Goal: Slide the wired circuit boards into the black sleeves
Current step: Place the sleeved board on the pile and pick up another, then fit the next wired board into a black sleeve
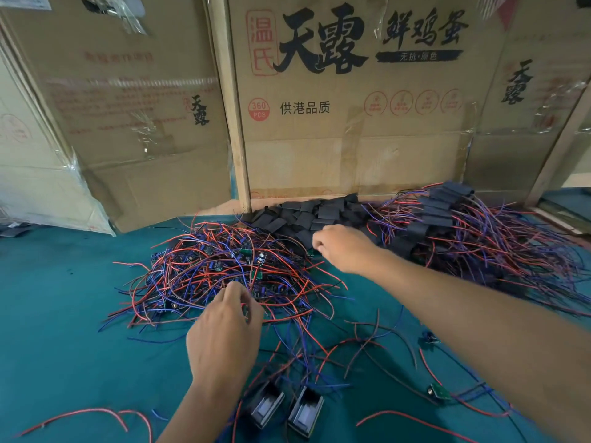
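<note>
On the teal table (64, 298), the left hand (224, 334) reaches into the tangled heap of wired circuit boards (220, 270), fingertips pinching among the red and blue wires. Just behind that heap lies a pile of black sleeves (307, 215) — the right hand (343, 247) hovers at its near edge, fingers curled, though whether they grip a sleeve cannot be told. Far right sits a stack of sleeved boards (447, 215) against the cardboard boxes (351, 123).

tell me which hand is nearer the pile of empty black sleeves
Right. The right hand reaches to the front edge of the pile of empty black sleeves; the left hand is over the tangle of wired boards, nearer the person.
</note>
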### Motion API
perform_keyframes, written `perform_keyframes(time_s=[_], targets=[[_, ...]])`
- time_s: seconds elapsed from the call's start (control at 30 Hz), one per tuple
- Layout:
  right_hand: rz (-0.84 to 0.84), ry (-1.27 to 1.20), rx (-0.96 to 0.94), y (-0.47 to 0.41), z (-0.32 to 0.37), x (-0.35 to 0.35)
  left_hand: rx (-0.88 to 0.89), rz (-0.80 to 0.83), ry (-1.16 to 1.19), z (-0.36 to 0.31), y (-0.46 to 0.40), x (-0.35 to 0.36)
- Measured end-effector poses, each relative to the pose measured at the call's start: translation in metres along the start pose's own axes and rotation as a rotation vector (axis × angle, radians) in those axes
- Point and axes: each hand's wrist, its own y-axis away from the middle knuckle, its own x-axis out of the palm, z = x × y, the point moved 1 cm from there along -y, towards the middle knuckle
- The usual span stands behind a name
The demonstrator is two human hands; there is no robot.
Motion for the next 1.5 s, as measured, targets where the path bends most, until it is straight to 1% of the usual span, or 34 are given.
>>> perform_keyframes(time_s=[0.1, 0.23, 0.3, 0.43, 0.53, 0.6, 0.7, 0.77, 0.9, 1.03, 1.1, 1.17, 1.27, 1.33, 1.43, 1.5], targets=[[0.048, -0.07, 0.097, -0.018, 0.004, 0.012, -0.003, -0.007, -0.024, 0.001, -0.001, -0.001], [0.086, -0.178, 0.177, -0.032, 0.004, 0.015, 0.02, 0.012, -0.044, -0.002, -0.001, 0.0], [0.112, -0.187, 0.183, -0.037, 0.008, 0.016, 0.032, 0.017, -0.045, -0.003, -0.001, 0.0], [0.183, -0.198, 0.124, -0.033, 0.013, 0.018, 0.07, 0.005, -0.045, -0.004, 0.0, -0.001], [0.136, -0.218, 0.096, -0.016, 0.008, 0.012, 0.11, -0.018, -0.043, -0.008, 0.001, -0.002], [0.064, -0.273, 0.126, -0.001, 0.002, 0.005, 0.129, -0.014, -0.043, -0.011, 0.003, -0.001], [-0.099, -0.448, 0.203, 0.02, -0.005, -0.015, 0.142, 0.0, -0.03, -0.013, 0.005, -0.002], [-0.188, -0.62, 0.232, 0.032, -0.007, -0.032, 0.167, -0.012, -0.011, -0.014, 0.006, -0.002], [-0.237, -1.136, 0.2, 0.057, -0.004, -0.056, 0.211, -0.032, 0.021, -0.017, 0.008, -0.004], [-0.238, -1.453, 0.178, 0.088, 0.004, -0.069, 0.249, 0.007, 0.065, -0.018, 0.009, -0.006], [-0.212, -1.556, 0.189, 0.104, 0.012, -0.066, 0.277, 0.051, 0.133, -0.021, 0.011, -0.007], [-0.175, -1.625, 0.198, 0.12, 0.022, -0.056, 0.298, 0.107, 0.252, -0.025, 0.014, -0.008], [-0.16, -1.721, 0.223, 0.141, 0.042, -0.036, 0.303, 0.197, 0.509, -0.03, 0.02, -0.012], [-0.175, -1.741, 0.21, 0.153, 0.053, -0.024, 0.303, 0.306, 0.68, -0.034, 0.026, -0.015], [-0.251, -1.671, 0.103, 0.164, 0.062, -0.019, 0.293, 0.544, 0.89, -0.045, 0.036, -0.015], [-0.338, -1.515, -0.001, 0.169, 0.062, -0.022, 0.221, 0.596, 0.994, -0.048, 0.04, -0.013]])
